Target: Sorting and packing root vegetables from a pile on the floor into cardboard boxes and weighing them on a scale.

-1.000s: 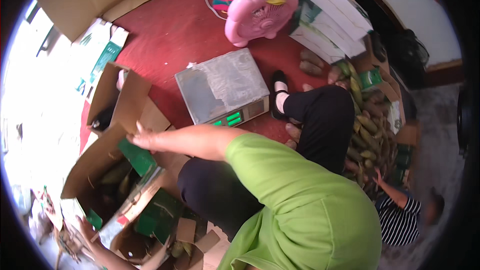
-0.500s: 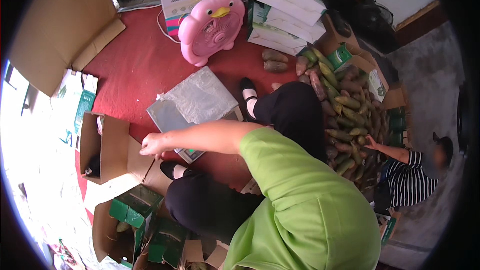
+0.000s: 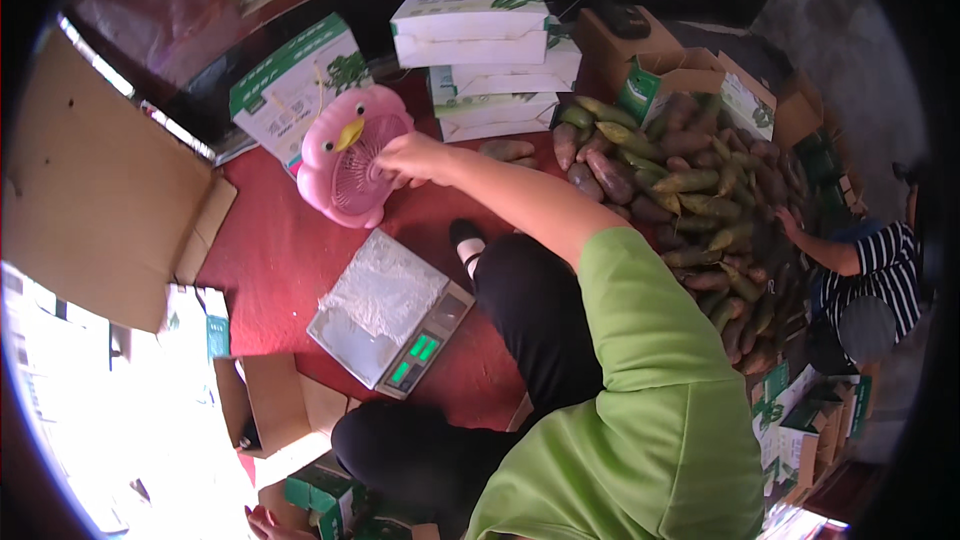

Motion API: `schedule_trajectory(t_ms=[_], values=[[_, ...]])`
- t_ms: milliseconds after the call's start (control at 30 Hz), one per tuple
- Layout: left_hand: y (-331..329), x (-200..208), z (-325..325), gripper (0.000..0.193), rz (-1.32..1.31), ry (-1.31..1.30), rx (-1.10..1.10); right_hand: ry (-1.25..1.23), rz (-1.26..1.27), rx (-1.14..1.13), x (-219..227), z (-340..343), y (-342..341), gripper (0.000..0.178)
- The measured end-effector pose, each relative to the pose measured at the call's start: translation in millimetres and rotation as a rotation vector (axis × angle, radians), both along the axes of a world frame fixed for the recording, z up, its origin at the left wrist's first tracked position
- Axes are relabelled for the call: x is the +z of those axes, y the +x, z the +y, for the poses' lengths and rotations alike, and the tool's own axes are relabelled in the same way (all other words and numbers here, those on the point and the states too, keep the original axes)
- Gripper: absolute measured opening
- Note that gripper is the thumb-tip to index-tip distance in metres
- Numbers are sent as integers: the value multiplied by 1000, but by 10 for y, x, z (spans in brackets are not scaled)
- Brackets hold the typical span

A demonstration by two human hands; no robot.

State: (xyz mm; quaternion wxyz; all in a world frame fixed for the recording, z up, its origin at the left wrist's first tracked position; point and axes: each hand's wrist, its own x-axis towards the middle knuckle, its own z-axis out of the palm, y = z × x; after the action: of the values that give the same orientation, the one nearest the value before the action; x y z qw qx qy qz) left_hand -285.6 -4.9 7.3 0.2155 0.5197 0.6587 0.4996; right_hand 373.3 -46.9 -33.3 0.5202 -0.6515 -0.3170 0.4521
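Observation:
My right hand (image 3: 412, 162), its arm stretched forward in a green sleeve (image 3: 655, 310), is at the middle of a pink animal-shaped fan (image 3: 325, 175). Its fingers are bent together over the fan's grille and hide the centre. Only part of my left hand (image 3: 265, 524) shows at the lower left rim, beside an opened green carton (image 3: 318, 496); its fingers look apart, with nothing seen in them. Between the fan and my legs lies a flat weighing scale (image 3: 340, 342) with a lit green display. Crumpled clear plastic (image 3: 385, 285) covers much of its plate.
Right of my knees is a large heap of long green and purplish radish-like roots (image 3: 700, 205). A co-worker in a striped top (image 3: 870, 280) reaches into it. White cartons (image 3: 490, 50) are stacked at the back. Brown cardboard boxes (image 3: 272, 408) stand on the left of the red floor covering (image 3: 262, 230).
My right hand has gone from beside the brown box on the left, up to the fan. My left hand has come into view at the lower left. The whole view has shifted and turned.

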Motion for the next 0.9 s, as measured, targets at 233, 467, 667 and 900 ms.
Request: schedule_trajectory(t_ms=[233, 467, 667, 900], values=[[1544, 87, 240, 36, 69, 43, -451, -40, 171, -689, -334, -1344, 1418, 32], [2516, 144, 124, 35, 210, 61, -651, -14, 277, -959, -542, -1977, 2120, 48], [2974, -39, 95, 26, 65, -93, -735, 7, 243, -1107, -602, -1879, 2753, 81], [3264, -276, 61, 20, 381, -68, -818, 69, 138, -1226, -582, -1472, 3360, 105]])
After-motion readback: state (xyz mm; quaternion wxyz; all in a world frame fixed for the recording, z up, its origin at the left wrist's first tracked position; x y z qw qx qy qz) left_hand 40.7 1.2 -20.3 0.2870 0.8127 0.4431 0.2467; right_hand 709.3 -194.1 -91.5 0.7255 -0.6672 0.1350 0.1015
